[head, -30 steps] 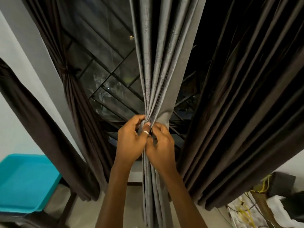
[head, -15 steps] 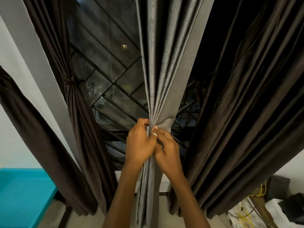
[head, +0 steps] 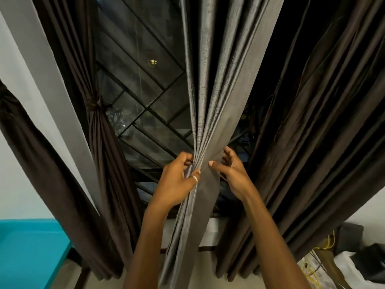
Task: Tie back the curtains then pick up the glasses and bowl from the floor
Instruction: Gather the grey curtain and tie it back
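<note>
Right hand (head: 233,174) is pulling off the gathered bunch since the earlier frame, fingers now spreading loose, only the thumb tip touching the grey curtain (head: 210,101). The left hand (head: 177,180) is still pinching that curtain's pleats together at the waist, ring (head: 194,178) showing. Progress: looking early-to-mid. The grey curtain is being bunched but is carrying no tie yet. Left of it, one brown curtain (head: 100,132) is hanging already cinched by a tieback (head: 95,104). Further left, another brown curtain (head: 31,153) is looking twisted, tie not clear. Right of it, the third brown curtain (head: 312,122) is hanging loose. Count: four curtains (one grey, three brown), one clear tieback, two hands. Glasses and bowl are not showing anywhere, so pickup is still remaining. A teal tabletop (head: 27,251) is sitting low, left of the grey curtain.
</note>
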A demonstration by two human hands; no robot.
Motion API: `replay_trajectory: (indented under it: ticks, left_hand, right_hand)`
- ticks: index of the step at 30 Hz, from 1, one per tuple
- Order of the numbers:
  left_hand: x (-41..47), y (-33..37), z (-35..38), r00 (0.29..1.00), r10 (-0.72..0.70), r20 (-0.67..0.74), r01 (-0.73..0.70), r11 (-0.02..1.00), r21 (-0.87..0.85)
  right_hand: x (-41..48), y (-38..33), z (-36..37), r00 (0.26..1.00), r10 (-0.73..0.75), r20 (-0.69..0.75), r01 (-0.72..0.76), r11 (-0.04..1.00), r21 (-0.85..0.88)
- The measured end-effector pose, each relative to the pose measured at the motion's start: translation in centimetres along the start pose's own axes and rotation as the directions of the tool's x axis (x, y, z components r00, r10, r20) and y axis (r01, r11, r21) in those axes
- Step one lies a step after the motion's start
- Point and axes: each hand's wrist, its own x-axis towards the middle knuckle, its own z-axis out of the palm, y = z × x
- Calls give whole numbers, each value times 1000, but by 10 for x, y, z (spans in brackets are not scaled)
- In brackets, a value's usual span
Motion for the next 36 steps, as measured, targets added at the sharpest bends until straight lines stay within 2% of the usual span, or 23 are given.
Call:
replay_trajectory:
  ticks: [3, 5, 9, 12, 15, 18, 21, 22, 24, 26, 28, 30, 36]
  left_hand:
    - [0, 0, -6, 999, -7, 47, 9, 999, -47]
    - [-1, 0, -9, 995, -6, 100, 16, 995, -101]
    - [-3, -4, -13, 982, 10, 191, 29, 979, -201]
    - [-3, -6, -13, 981, 15, 194, 37, 964, -263]
    - [-1, -8, -11, 993, -16, 118, 49, 958, -283]
    - [3, -15, -8, 999, -53, 0, 51, 968, -245]
    - [5, -17, 1, 986, -77, -151, 52, 985, -166]
    - [6, -17, 4, 973, -74, -218, 48, 992, -121]
    - [7, -14, 12, 937, -52, -345, 43, 999, -32]
    - [8, -12, 20, 904, -28, -426, 41, 999, 21]
    - [8, -10, 27, 881, -12, -473, 40, 998, 50]
    - [7, -8, 31, 868, 8, -497, 27, 998, 62]
    - [4, -7, 42, 910, 41, -413, -34, 999, 24]
  right_hand:
    - [16, -5, -12, 959, 93, 266, -132, 982, 132]
    - [21, -11, -15, 921, 129, 368, -194, 970, 145]
    - [30, -17, -13, 895, 127, 427, -224, 957, 185]
    - [28, -15, -11, 890, 161, 427, -262, 946, 189]
    - [24, -13, -9, 914, 167, 370, -232, 963, 140]
    - [19, -12, -6, 964, 149, 220, -170, 982, 79]
    - [9, -8, 4, 997, 71, 35, -72, 997, 27]
    - [5, -6, 11, 998, 30, -51, -32, 999, -28]
    - [-3, 0, 25, 957, -125, -260, 47, 957, -288]
    - [-19, 5, 42, 870, -338, -359, 84, 819, -568]
    - [-38, 10, 61, 819, -468, -332, 122, 707, -697]
    - [-55, 13, 76, 804, -528, -273, 159, 633, -757]
    - [-61, 12, 85, 899, -413, -147, 104, 526, -844]
